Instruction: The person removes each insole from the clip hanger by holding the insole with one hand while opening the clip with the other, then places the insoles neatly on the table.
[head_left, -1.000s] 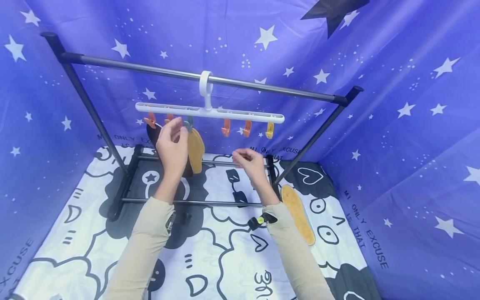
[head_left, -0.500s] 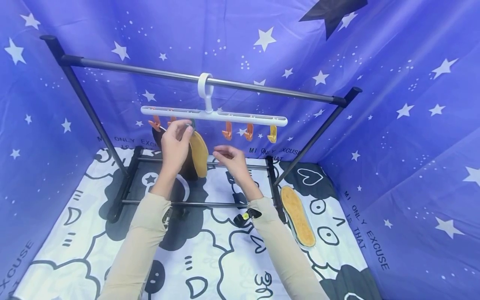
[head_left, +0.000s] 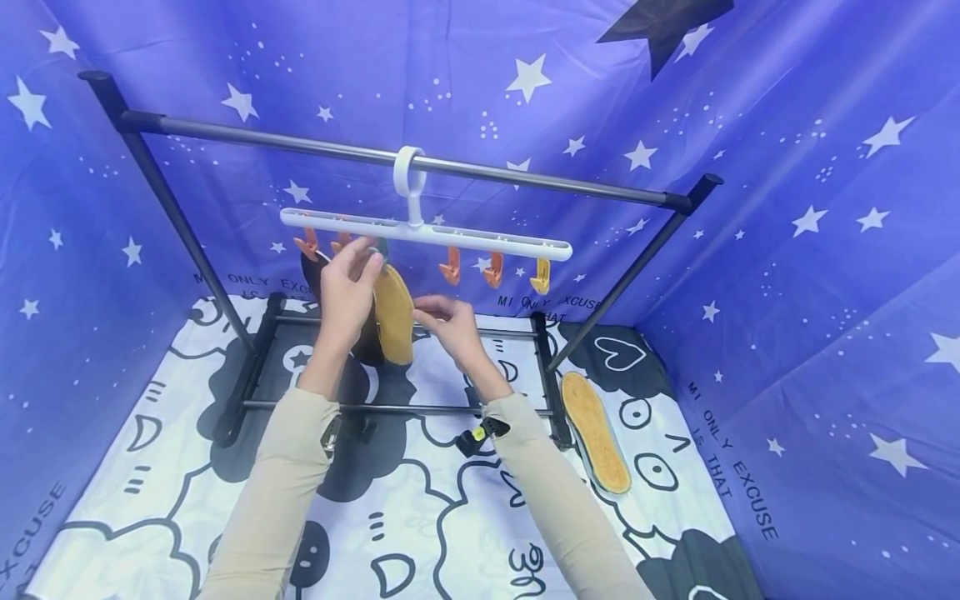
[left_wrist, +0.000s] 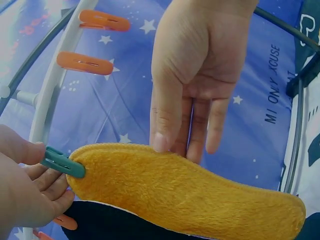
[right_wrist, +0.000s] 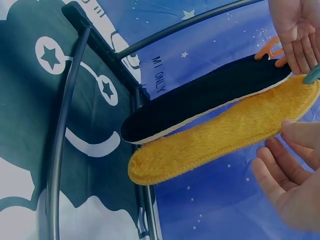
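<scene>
A yellow fuzzy insole (left_wrist: 185, 190) hangs from a green clip (left_wrist: 62, 162) on the white clip hanger (head_left: 495, 242). My left hand (head_left: 348, 292) pinches the clip between thumb and fingers at the insole's top end. With my right hand (head_left: 450, 329) I pinch the insole's near edge, the thumb on its face and the fingertips partly behind it, as the left wrist view shows. Close behind hangs a dark insole (right_wrist: 200, 105) with a pale rim, under an orange clip (right_wrist: 270, 49).
The hanger hooks over the top bar (head_left: 540, 177) of a black metal rack. Right of its hook dangle orange clips (head_left: 450, 268) and a yellow clip (head_left: 541, 277). Another insole (head_left: 596, 433) lies on the patterned cloth (head_left: 465, 542) beside the rack's right foot. A starry curtain (head_left: 787, 250) surrounds everything.
My right hand has moved left from below the right-hand clips to the yellow insole's edge. The left hand stays at the green clip, while the hanger has shifted slightly right and tilted.
</scene>
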